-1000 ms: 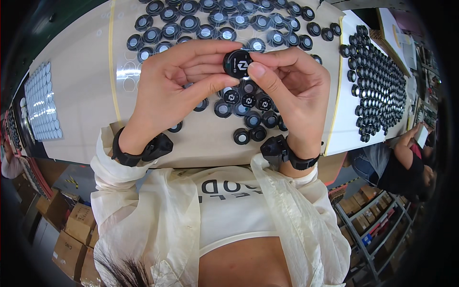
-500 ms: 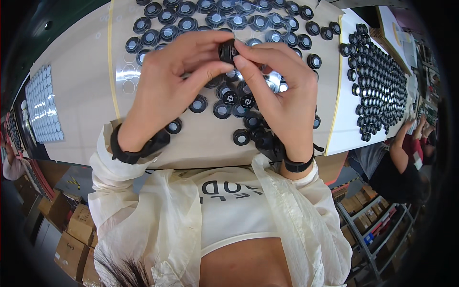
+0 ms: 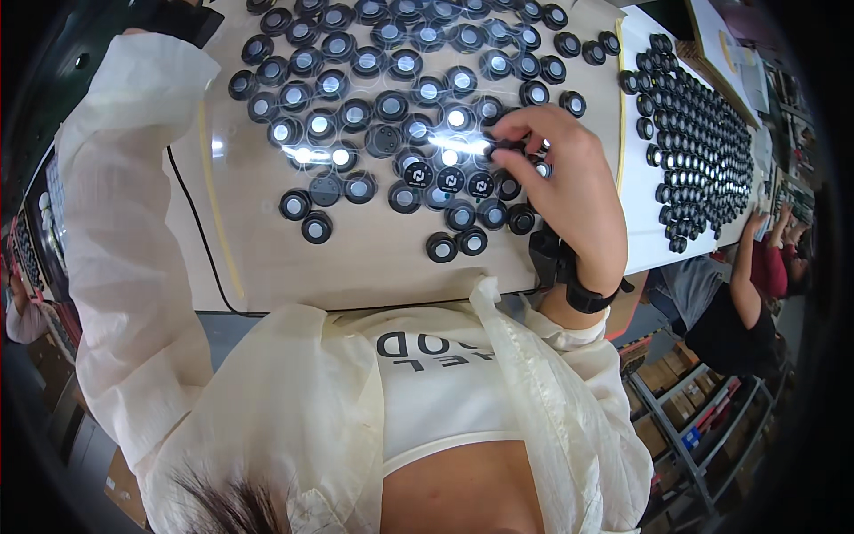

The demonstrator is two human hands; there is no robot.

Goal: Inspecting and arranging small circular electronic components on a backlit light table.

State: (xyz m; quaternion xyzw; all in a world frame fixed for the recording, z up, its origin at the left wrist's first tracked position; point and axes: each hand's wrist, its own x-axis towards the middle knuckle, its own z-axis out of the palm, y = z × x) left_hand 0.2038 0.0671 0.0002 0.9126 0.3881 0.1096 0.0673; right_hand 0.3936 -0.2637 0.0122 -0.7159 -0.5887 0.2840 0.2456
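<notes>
On a beige desk (image 3: 267, 280) crowded with dark, pale-centred discs (image 3: 391, 105), I am pinching 1 black round piece (image 3: 507, 149) between the thumb and fingers of my right hand (image 3: 565, 169), with neighbours sitting close by. The danger, as I am judging it, is lying in that crowding: a knuckle catching a neighbour could be sending discs sliding into each other, and a loose pinch could be letting the piece tip or drop. Glare is whitening the clear sheet (image 3: 467, 145) just left of my fingertips, perhaps masking a raised edge. A black cable (image 3: 197, 216) is curving across the desk at my left; a tug could be dragging it into the nearest discs.

The piece is sitting at my right fingertips, left of the palm and just beyond 3 discs with white marks (image 3: 450, 181); whether it is touching the sheet, I am not able to tell. My hands are standing well apart: the left is lying out of view past its pale sleeve (image 3: 138, 98), its grip impossible to tell.
</notes>
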